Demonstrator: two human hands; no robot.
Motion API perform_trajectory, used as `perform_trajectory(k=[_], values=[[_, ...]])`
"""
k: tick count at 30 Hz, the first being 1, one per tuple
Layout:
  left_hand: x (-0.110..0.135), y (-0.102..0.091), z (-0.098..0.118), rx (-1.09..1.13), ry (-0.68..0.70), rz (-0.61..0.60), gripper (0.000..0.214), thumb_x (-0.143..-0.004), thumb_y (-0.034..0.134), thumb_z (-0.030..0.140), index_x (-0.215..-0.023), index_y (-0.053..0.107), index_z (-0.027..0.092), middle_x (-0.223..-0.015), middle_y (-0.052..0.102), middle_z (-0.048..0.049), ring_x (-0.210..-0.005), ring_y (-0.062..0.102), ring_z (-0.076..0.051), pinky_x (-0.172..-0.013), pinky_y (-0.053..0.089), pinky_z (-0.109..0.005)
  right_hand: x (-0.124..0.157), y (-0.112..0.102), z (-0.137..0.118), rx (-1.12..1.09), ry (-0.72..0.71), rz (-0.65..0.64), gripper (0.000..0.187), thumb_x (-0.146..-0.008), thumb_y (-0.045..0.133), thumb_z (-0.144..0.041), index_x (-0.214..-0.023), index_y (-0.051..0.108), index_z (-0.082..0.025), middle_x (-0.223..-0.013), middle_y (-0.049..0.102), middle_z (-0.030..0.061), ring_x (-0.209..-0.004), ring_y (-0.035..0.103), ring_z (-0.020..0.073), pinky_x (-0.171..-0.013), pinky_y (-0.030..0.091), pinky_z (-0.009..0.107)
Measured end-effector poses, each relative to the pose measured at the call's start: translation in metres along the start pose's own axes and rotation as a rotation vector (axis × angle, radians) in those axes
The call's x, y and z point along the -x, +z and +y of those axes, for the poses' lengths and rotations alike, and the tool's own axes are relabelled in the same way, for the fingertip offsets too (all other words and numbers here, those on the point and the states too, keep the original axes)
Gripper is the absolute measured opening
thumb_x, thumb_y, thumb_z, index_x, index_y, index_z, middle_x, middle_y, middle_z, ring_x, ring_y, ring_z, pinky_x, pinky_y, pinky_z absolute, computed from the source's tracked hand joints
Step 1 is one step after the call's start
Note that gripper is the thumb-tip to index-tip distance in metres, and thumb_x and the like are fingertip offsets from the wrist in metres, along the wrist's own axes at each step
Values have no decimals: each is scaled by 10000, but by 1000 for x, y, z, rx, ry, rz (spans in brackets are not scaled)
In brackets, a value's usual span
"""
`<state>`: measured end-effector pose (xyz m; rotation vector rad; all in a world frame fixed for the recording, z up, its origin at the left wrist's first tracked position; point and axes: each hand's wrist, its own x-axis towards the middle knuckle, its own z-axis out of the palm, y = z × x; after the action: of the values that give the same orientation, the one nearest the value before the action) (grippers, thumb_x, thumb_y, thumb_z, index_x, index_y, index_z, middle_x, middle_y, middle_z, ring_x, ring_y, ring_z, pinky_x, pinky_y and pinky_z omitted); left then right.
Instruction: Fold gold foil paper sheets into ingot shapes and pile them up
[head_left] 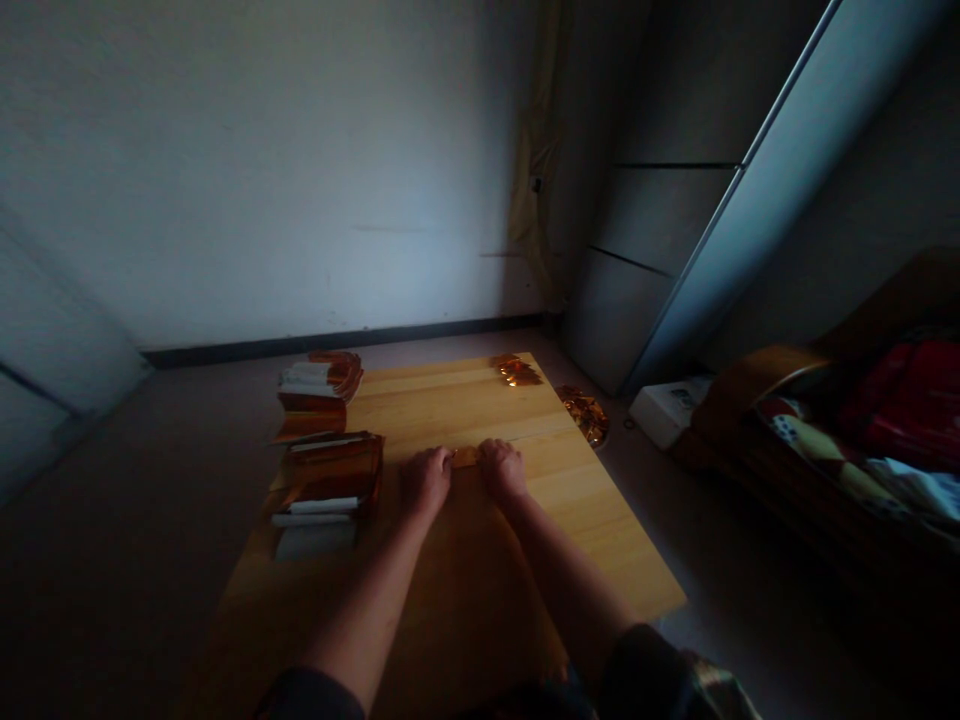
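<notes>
My left hand (426,481) and my right hand (501,471) rest close together on a pale wooden tabletop (457,410). Between them lies a narrow strip of gold foil (465,457), with fingers of both hands pressing on or pinching its ends. To the left of my left hand stands a stack of orange-gold foil packets with white strips (330,475). Beyond it sits a second, similar pile (319,392) at the table's left edge. A small heap of gold foil scraps (516,371) lies at the far edge.
A round dish of gold foil pieces (585,415) sits on the floor past the table's right edge. Further right are a white box (667,410) and a wooden bed with colourful bedding (847,430). A wall stands behind the table, and wardrobe doors stand to the right.
</notes>
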<state>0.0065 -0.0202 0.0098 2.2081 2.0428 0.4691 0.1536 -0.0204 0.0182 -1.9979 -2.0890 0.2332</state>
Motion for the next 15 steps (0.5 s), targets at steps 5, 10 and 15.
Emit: perform_trajectory(k=[5,10,15], values=[[-2,-3,2,-25,15,-25,237,-884,422,270,-935,647,219,-911,691,-56,-881,610,-196,-730,399,-302,-2,1,-2,25,11,-4,222,-925,379,-192,-984,592,-209,-976,638,93,-917,566,203,-706,373,297],[-4,-6,3,-56,31,-50,238,-882,417,273,-902,648,220,-915,688,-51,-896,600,-196,-726,389,-297,-2,3,-3,53,18,-29,217,-920,370,-163,-986,573,-201,-987,629,94,-919,565,194,-708,370,291],[-4,-6,2,-70,39,-53,249,-885,404,266,-914,648,225,-923,687,-47,-884,593,-196,-710,376,-299,-2,2,-4,2,42,-35,223,-930,362,-181,-970,580,-202,-994,627,84,-932,564,192,-726,369,286]])
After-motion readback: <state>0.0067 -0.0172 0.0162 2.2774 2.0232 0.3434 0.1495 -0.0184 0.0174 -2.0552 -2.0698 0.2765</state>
